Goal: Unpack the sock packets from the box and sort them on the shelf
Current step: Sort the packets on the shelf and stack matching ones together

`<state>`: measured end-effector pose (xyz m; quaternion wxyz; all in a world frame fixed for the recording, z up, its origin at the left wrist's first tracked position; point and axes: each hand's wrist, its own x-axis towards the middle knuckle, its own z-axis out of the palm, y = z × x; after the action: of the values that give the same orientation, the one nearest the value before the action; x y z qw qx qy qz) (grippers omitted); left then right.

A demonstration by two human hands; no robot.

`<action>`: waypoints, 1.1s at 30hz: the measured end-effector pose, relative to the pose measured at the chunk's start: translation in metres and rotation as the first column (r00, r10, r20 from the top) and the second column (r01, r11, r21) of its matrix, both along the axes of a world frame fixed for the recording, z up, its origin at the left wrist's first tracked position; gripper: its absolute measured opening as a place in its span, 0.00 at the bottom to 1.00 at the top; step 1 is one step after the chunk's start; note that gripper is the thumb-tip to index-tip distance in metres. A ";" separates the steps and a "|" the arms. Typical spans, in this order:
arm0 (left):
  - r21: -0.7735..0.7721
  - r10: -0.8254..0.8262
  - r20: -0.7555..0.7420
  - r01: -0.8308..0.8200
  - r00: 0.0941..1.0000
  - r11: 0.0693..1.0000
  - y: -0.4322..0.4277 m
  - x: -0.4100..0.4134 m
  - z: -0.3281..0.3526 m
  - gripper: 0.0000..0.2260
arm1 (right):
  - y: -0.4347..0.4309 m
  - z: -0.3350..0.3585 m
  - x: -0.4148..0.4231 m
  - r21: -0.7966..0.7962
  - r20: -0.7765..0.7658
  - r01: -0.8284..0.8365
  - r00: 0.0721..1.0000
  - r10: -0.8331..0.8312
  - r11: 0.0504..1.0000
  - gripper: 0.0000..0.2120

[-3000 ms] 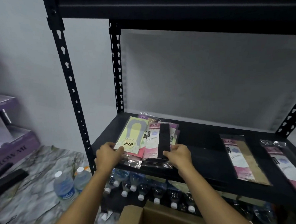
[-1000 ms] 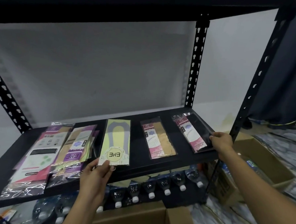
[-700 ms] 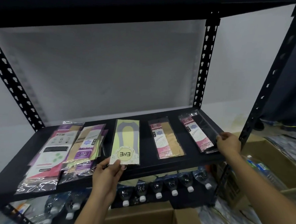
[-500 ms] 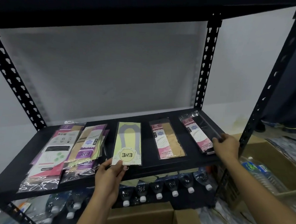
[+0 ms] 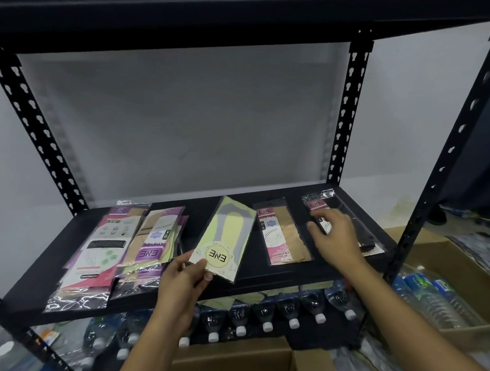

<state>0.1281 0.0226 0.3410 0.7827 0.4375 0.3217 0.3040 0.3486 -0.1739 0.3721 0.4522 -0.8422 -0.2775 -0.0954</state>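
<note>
Shelf: one black board, used as reference for every place below.

Packets on shelf, counted: three singles plus two heaps. Number inside each heap not countable, too overlapped.

Left heap and right heap: at left end of shelf, side by side and touching, clear wrapper ends reaching toward front edge.

Yellow packet: one, at middle of shelf, skewed, far end pointing to back right. Near end raised off front edge of shelf. Far end low over board, contact not clear.

Tan packet: one, right of middle of shelf, lying flat, no hand on it.

Black packet: one, at right end of shelf, lying flat, pink label toward back.

Left hand: at front edge of shelf, mid-span. Pinches near end of yellow packet, thumb on top beside the round label, fingers underneath.

Right hand: above right end of shelf, palm down, fingers loosely spread and nearly straight over pink label of black packet. Clasps nothing. Touching wrapper or just clear of it: cannot tell.

Bottles: lying in a row under shelf, white caps toward front. At least eight caps countable, more blurred toward left.

Boxes, counted: two, cardboard. Near box below front edge of shelf. Side box beyond right end of shelf, with more bottles by it.
</note>
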 end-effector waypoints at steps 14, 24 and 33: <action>0.504 -0.165 -0.297 0.301 0.941 0.809 0.051 -0.038 0.060 0.08 | 0.084 0.032 -0.090 -0.297 -0.032 -0.521 0.843 0.536 0.801 0.22; 0.635 -0.131 -0.325 0.318 0.937 0.704 0.060 -0.043 0.070 0.06 | 0.075 0.023 -0.105 -0.112 -0.295 -0.591 0.787 0.541 0.799 0.05; 0.414 -0.019 -0.199 0.101 0.980 0.904 0.035 -0.056 0.023 0.13 | 0.082 0.035 -0.095 0.377 -0.462 -0.294 0.763 0.453 0.879 0.05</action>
<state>0.0719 0.0578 0.3638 0.6440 0.6333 0.3080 0.2988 0.2533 -0.0916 0.4075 0.6363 -0.6880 -0.2870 0.1985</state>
